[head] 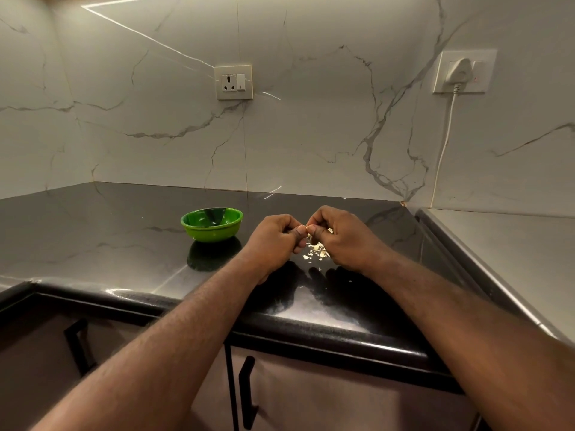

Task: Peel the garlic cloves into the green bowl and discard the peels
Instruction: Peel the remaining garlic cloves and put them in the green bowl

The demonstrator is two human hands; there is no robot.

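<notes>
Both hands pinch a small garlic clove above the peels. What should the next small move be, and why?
Probably pull the skin off the garlic clove, which the left hand and right hand pinch between them, and let it drop onto the peels just below. The green bowl stands to the left, apart from the hands.

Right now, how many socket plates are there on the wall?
2. One socket plate is on the back wall, above and right of the green bowl, with nothing plugged in. The second socket plate is farther right, with a white plug in it. None seems hidden.
</notes>
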